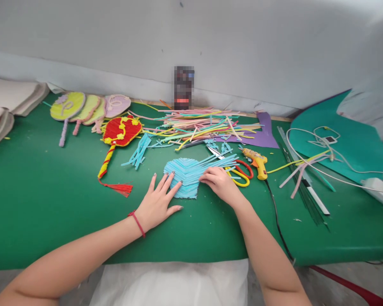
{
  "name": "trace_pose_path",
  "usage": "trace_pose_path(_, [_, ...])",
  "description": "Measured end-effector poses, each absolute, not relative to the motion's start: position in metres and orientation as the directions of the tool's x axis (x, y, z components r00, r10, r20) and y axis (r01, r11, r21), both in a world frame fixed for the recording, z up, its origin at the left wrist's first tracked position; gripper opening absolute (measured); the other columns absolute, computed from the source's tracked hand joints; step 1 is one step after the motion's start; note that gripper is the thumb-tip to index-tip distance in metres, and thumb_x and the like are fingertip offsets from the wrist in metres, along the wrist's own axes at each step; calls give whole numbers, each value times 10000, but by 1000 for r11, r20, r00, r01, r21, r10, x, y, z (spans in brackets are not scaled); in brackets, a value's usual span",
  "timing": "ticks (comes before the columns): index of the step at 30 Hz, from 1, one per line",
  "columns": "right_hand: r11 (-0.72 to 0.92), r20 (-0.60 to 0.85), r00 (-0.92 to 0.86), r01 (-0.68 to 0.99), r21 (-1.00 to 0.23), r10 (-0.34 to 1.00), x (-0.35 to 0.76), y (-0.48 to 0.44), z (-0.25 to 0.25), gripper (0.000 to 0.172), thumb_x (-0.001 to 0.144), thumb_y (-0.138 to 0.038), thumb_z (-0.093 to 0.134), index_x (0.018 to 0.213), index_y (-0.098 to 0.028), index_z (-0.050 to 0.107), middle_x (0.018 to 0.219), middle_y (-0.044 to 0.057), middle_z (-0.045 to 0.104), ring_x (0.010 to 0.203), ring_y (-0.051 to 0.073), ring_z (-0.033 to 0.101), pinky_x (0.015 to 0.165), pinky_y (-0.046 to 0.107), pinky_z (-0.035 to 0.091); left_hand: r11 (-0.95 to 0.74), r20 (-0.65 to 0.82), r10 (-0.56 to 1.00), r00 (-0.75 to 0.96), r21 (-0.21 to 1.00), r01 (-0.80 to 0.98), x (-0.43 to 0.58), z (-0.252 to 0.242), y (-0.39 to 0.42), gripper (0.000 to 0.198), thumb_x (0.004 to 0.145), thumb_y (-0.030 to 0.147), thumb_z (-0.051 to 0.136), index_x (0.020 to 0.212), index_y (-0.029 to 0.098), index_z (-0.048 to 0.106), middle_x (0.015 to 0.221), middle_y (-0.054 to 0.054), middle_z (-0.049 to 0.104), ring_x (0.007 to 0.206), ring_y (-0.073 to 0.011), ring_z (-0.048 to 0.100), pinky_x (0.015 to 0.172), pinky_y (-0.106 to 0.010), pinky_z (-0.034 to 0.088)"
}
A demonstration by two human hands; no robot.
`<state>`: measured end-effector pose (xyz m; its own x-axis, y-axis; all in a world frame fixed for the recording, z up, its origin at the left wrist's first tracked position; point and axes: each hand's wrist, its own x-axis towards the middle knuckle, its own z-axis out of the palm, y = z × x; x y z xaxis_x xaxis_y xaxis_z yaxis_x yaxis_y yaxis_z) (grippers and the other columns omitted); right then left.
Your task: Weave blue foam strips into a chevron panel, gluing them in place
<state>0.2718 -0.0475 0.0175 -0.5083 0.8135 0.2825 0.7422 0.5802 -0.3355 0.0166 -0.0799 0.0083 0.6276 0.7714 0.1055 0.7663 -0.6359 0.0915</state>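
Observation:
A light-blue panel of pipe cleaners (184, 172), laid in a V-shaped pattern, lies flat on the green table (191, 238). Long loose ends of blue pipe cleaners (221, 160) stick out from its right side. My left hand (158, 199), fingers spread, rests flat on the panel's left and lower part. At the panel's right edge, my right hand (218, 182) is closed with thumb and fingertips pinched on a blue pipe cleaner, whose gripped part is mostly hidden. Just beyond that hand lie scissors (242, 176) with red and yellow handles, partly under the blue ends.
Behind lies a heap of coloured pipe cleaners (191, 123) and a blurred black device (184, 87). A red fan (123, 131) and several pastel fans (68, 106) are left. Right are a yellow glue gun (258, 161), its cord, and a teal sheet (347, 136) with white cables.

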Motion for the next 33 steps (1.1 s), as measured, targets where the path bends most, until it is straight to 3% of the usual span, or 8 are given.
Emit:
trace_pose_path(14, [575,282,-502,747,-334,817,272,-47,16,182,920,-251,490,866,-211,659,857,48,644,841,175,562,787,318,383,-563,150,821,551,45,825,17,12,-82,642,829,526,541,1406,293,385,1479,-191,323,1366,-385,270,1076,-614,199])
trace_pose_path(25, [571,277,-500,746,-344,821,273,-46,14,178,915,-232,497,871,-221,669,839,40,640,843,169,566,796,315,385,-639,140,768,626,97,763,20,11,-83,640,839,570,491,1400,275,397,1509,-154,273,1376,-332,277,1103,-582,184])
trace_pose_path(33, [571,269,-505,753,-327,820,274,-46,14,164,908,-231,512,863,-222,670,854,45,641,845,170,567,789,309,378,-552,160,828,537,66,831,23,19,-93,593,856,511,504,1382,247,437,1442,-185,392,1342,-370,332,1084,-600,207])
